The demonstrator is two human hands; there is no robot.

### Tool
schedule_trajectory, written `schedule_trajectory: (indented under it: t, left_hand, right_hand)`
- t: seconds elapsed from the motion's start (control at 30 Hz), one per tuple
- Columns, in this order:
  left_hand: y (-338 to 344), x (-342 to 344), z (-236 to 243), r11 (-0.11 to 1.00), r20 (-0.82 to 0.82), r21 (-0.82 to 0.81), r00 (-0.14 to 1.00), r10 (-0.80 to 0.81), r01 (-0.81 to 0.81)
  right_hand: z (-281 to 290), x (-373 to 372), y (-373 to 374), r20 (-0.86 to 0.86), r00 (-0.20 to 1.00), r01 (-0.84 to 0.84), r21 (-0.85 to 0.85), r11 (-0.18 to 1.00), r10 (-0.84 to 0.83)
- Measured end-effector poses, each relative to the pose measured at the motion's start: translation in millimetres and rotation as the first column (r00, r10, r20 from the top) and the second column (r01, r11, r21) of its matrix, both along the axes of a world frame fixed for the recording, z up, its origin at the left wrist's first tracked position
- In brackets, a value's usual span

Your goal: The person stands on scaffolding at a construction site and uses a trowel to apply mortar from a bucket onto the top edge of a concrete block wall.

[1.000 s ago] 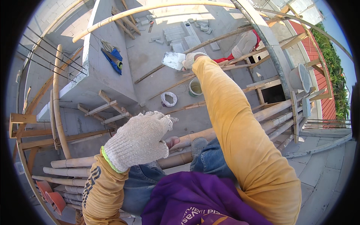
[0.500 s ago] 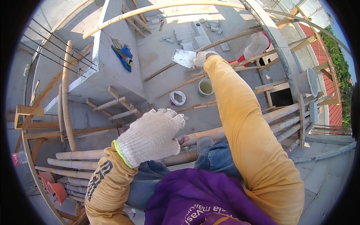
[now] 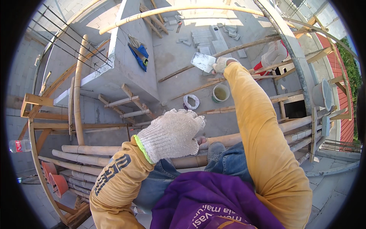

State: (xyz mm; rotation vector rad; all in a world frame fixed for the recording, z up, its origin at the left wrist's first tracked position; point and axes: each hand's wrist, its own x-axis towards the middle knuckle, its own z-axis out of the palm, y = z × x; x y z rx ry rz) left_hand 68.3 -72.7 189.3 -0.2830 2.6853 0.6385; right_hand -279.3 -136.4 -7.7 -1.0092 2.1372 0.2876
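Note:
My right hand (image 3: 224, 65), in a whitish knitted glove, reaches far forward with the arm outstretched. It is closed around the handle of a trowel (image 3: 203, 62), whose broad metal blade is smeared pale and points left. Closer to my body hovers my left hand (image 3: 171, 134), back upward, in a similar glove with a green cuff edge. Its fingers bend loosely and a bare thumb tip stands apart from them; no held thing shows, though the palm is hidden. Below and beyond the hands stand a bucket (image 3: 225, 100) with murky contents and a white ring-shaped opening (image 3: 191, 102).
Bamboo poles (image 3: 225, 141) run crosswise just before my legs. A block wall (image 3: 133, 80) stands left, with a blue bag (image 3: 138, 57) on it and steel rods (image 3: 72, 42) jutting beside it. Another person (image 3: 275, 52) bends at the right. Grey blocks (image 3: 207, 38) lie at the back.
The whole view has shifted, so the surroundings sit further right and slightly lower. My right hand still grips the trowel at arm's length; my left hand keeps its loosely bent pose.

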Motion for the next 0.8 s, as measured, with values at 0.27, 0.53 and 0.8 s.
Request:
schedule_trajectory:
  t: [0.27, 0.53, 0.8]
  left_hand:
    - [0.1, 3.0, -1.3, 0.999, -0.027, 0.032, 1.0, -0.005, 0.006]
    - [-1.1, 9.5, 1.1, 0.997, -0.073, 0.069, 0.997, 0.032, -0.027]
    - [-6.4, 2.6, 2.7, 0.994, -0.007, 0.107, 1.0, 0.016, -0.015]
  right_hand:
    - [1.5, 1.9, 9.4, -0.04, 0.998, -0.042, -0.072, 0.997, 0.039]
    - [17.5, 21.0, 8.8, -0.01, 0.993, -0.116, -0.155, 0.981, 0.116]
    - [-10.1, 4.7, 3.5, -0.039, 0.994, -0.107, -0.084, 0.991, 0.104]
